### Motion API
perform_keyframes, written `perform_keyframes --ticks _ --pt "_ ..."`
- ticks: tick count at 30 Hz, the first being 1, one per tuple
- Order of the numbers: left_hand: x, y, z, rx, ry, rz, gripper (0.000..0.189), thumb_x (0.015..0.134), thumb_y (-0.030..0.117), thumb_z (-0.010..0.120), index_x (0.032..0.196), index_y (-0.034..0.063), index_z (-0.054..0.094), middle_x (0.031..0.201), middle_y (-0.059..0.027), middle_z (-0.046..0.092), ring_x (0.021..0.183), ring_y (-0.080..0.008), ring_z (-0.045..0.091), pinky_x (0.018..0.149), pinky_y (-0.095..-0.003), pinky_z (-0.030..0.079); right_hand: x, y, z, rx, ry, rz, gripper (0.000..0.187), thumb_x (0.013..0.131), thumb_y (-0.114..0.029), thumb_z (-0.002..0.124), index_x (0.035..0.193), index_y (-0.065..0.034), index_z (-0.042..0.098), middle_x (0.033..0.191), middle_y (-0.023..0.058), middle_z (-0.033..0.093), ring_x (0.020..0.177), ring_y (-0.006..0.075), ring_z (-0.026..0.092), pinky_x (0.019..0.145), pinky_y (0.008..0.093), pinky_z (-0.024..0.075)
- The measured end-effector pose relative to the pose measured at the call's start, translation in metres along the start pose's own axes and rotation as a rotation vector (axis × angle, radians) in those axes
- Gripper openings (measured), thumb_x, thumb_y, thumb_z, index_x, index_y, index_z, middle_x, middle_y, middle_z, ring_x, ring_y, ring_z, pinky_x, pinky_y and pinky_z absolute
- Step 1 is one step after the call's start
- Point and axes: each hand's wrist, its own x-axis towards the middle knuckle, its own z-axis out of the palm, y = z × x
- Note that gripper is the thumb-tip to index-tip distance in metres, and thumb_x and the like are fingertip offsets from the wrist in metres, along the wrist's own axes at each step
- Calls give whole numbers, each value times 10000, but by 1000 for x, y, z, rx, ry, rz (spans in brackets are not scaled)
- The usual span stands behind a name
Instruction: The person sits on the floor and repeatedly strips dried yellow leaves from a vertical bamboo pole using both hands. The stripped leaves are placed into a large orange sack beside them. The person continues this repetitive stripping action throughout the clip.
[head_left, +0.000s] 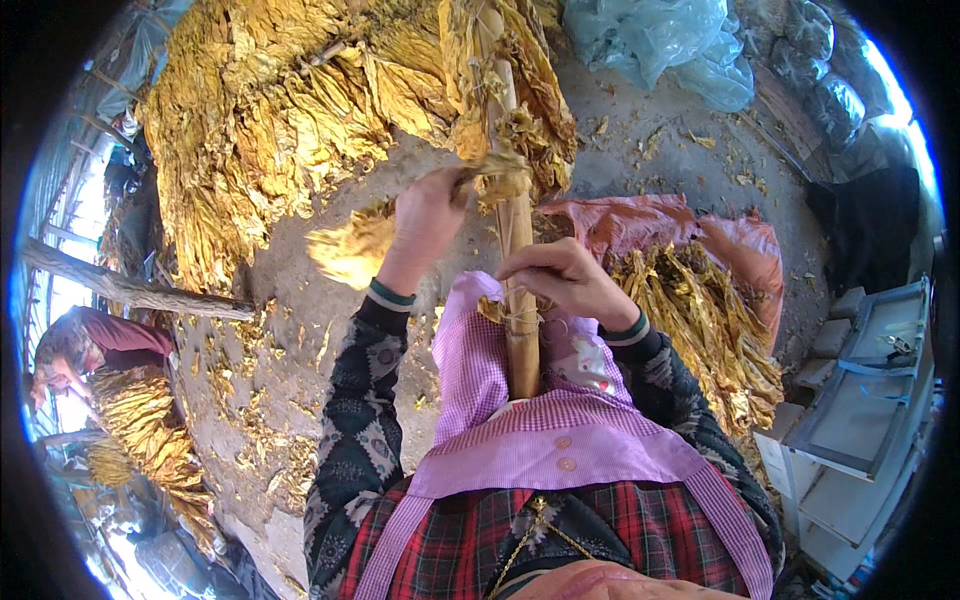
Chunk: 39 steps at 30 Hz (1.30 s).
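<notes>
A bamboo pole (523, 358) rests between the knees over a pink checked apron (465, 337), pointing away from me. String runs along it, and dried yellow leaves (551, 112) hang from its far part. My left hand (431, 217) is shut on a bunch of dried leaves (349, 244), whose stem ends lie against the pole while the blades hang blurred to the left. Beside the pole, nearer my body, my right hand (566, 277) has its fingers bent together at the string; whether it pinches the string is not clear. A leaf scrap (491, 309) clings to the pole below.
A large heap of dried leaves (247, 112) spreads at upper left. More leaves (697, 330) lie on a red plastic sheet (742, 244) at right. Blue plastic (652, 37) is beyond. A wooden post (135, 289) juts in at left, near a bending person (82, 349). Frames (862, 382) stand far right.
</notes>
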Motion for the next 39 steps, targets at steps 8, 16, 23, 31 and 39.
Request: perform_keyframes --ticks 8,16,23,31,39 --pt "32 18 4 -804 -253 -336 251 878 252 778 959 15 753 827 -31 744 693 -134 663 639 -305 527 12 9 38 -364 -54 -173 145 830 -62 672 970 -27 686 829 178 676 748 384 661 664 415 537" --pt "42 -5 -19 -730 -249 -399 257 890 205 754 1067 19 739 959 -65 754 900 -157 694 794 -306 541 64 52 -38 -625 468 -203 416 793 -128 785 1175 -32 650 1200 143 630 1126 327 576 982 437 453" --pt "56 0 -35 -819 -273 -596 348 850 234 784 1122 32 703 920 -39 727 808 -140 652 702 -296 518 103 114 -83 -753 314 -257 425 843 -142 751 1227 -33 604 1280 173 579 1224 374 518 1053 460 411" --pt "92 -20 -62 -830 -257 -532 534 860 360 758 1210 -23 628 1011 -143 698 913 -232 667 782 -365 562 115 78 -69 -1113 138 -303 239 830 -89 647 1065 -130 636 944 34 654 951 236 620 840 394 443" --pt "27 40 -54 -551 -304 -165 171 911 164 716 982 9 728 835 -44 712 753 -130 641 705 -299 531 123 66 -94 -779 669 14 280 800 -237 754 983 -49 657 845 160 727 795 341 713 690 428 563"
